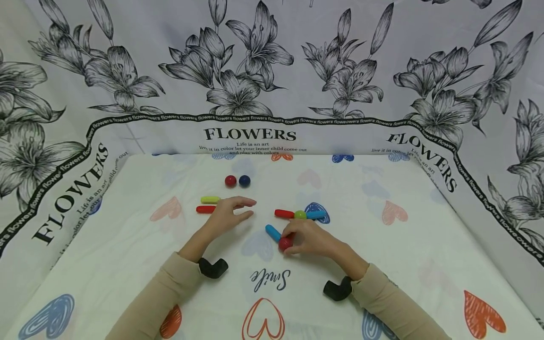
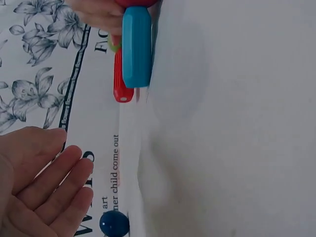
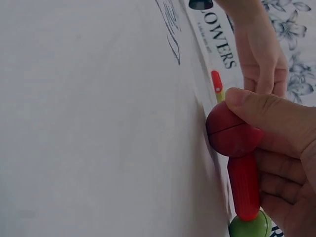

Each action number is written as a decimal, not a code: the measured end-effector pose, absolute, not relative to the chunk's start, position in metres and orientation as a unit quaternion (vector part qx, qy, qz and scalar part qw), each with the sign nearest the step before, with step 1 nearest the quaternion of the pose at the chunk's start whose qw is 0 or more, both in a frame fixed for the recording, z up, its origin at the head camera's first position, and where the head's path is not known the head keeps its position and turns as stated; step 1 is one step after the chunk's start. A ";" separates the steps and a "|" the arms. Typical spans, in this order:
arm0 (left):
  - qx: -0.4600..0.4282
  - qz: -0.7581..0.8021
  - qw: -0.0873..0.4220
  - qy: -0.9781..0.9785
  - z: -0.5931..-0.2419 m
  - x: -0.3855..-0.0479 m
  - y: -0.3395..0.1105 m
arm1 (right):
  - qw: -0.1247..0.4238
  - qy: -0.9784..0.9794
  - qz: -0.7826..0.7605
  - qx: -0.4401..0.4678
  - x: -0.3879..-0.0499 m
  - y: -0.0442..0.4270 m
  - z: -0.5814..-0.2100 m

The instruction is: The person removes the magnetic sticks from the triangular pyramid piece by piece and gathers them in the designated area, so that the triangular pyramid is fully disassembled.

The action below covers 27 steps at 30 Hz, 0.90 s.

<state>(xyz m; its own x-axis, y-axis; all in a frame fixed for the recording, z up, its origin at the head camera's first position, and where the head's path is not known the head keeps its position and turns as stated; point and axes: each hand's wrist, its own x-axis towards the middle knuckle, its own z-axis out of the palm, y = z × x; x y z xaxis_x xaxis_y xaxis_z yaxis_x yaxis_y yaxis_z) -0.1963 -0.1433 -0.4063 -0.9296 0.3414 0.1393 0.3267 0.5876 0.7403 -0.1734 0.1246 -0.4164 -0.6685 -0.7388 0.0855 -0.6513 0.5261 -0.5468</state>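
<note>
- Landmark: green ball (image 1: 300, 215), on the counter (image 1: 110, 264), one stick at either side: joined red stick (image 1: 284, 214) to its left, joined blue stick (image 1: 315, 215) to its right. This three-part row counts as done.
- Held red ball (image 1: 285, 243), nearer the wearer than the green ball and slightly left; pinched between thumb and fingers of the right hand (image 1: 312, 238).
- Held blue stick (image 1: 273, 233), left of and nearer than the green ball; its end meets the held red ball. Judged part-built; whether firmly joined, cannot tell.
- Left hand (image 1: 228, 213), left of the green ball; fingers loosely extended, gripping nothing.
- Unattached, farther left of the green ball: loose red stick (image 1: 206, 209), yellow-green stick (image 1: 210, 199), their right ends hidden behind the left hand.
- Unattached, beyond and left of the green ball: loose red ball (image 1: 230, 181), dark blue ball (image 1: 244, 181), side by side.
- Left over, by this count: two sticks, two balls.
</note>
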 end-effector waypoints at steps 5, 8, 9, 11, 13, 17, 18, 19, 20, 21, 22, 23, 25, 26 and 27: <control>0.234 0.396 0.053 0.886 -0.406 -0.188 -0.130 | 0.082 0.868 -0.271 -0.407 -0.173 0.127 -0.416; 0.253 0.392 0.078 0.881 -0.407 -0.185 -0.122 | 0.081 0.867 -0.271 -0.410 -0.173 0.127 -0.416; 0.258 0.392 0.086 0.879 -0.408 -0.185 -0.120 | 0.081 0.866 -0.272 -0.411 -0.173 0.128 -0.416; 0.268 0.392 0.101 0.874 -0.411 -0.185 -0.116 | 0.081 0.865 -0.274 -0.411 -0.174 0.128 -0.416; 0.280 0.388 0.112 0.871 -0.413 -0.185 -0.113 | 0.078 0.864 -0.274 -0.415 -0.174 0.128 -0.417; 0.295 0.382 0.132 0.866 -0.415 -0.185 -0.107 | 0.069 0.860 -0.276 -0.424 -0.175 0.128 -0.418; 0.300 0.377 0.133 0.866 -0.416 -0.185 -0.106 | 0.065 0.859 -0.276 -0.427 -0.175 0.128 -0.419; 0.301 0.375 0.135 0.866 -0.416 -0.185 -0.105 | 0.064 0.858 -0.277 -0.428 -0.175 0.128 -0.419; 0.301 0.374 0.138 0.866 -0.416 -0.185 -0.104 | 0.064 0.857 -0.279 -0.428 -0.175 0.127 -0.419; 0.303 0.370 0.138 0.867 -0.416 -0.186 -0.103 | 0.064 0.857 -0.280 -0.428 -0.175 0.127 -0.419; 0.305 0.365 0.137 0.869 -0.416 -0.186 -0.103 | 0.065 0.857 -0.281 -0.428 -0.175 0.127 -0.418; 0.309 0.359 0.136 0.870 -0.417 -0.186 -0.102 | 0.067 0.857 -0.281 -0.426 -0.175 0.127 -0.418; 0.309 0.350 0.138 0.873 -0.417 -0.187 -0.100 | 0.070 0.859 -0.282 -0.421 -0.174 0.126 -0.418; 0.309 0.346 0.139 0.875 -0.417 -0.187 -0.100 | 0.070 0.860 -0.281 -0.420 -0.174 0.126 -0.418; 0.309 0.342 0.139 0.877 -0.417 -0.187 -0.099 | 0.070 0.861 -0.281 -0.418 -0.174 0.126 -0.418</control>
<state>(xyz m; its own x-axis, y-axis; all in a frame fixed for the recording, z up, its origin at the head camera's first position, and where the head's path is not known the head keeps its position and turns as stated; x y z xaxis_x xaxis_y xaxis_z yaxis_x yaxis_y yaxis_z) -0.1874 -0.0991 -0.4169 -0.7710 0.6360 -0.0328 0.4460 0.5760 0.6850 -0.1740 0.1260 -0.4177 -0.6404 -0.7595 0.1144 -0.6810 0.4926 -0.5418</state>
